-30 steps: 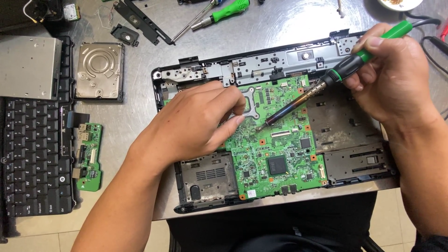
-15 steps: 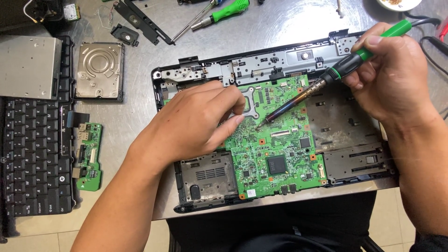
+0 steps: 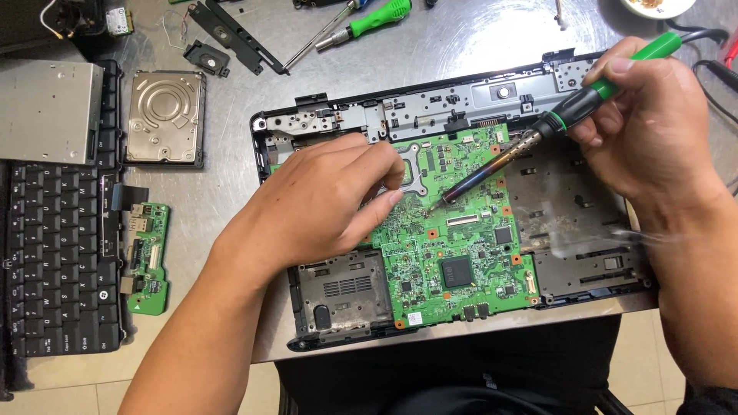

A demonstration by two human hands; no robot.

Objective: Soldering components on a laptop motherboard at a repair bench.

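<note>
Green soldering iron (image 3: pixel 569 115) unmoved in right hand (image 3: pixel 653 123), left hand (image 3: pixel 323 204) still on motherboard (image 3: pixel 453 246)

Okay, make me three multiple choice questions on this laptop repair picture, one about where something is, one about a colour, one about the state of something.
1. Where does the hard drive lie?
A. left of the laptop base
B. inside the laptop base
C. under the keyboard

2. What colour is the soldering iron handle?
A. red
B. green and black
C. yellow

3. How is the right hand engaged?
A. resting flat on the table
B. empty and raised
C. gripping the soldering iron with its tip down at the motherboard

Answers: 1 A, the drive sits on the metal table left of the laptop base. 2 B, green end, black grip. 3 C, fingers wrap the handle, while the left hand rests on the board.
</note>
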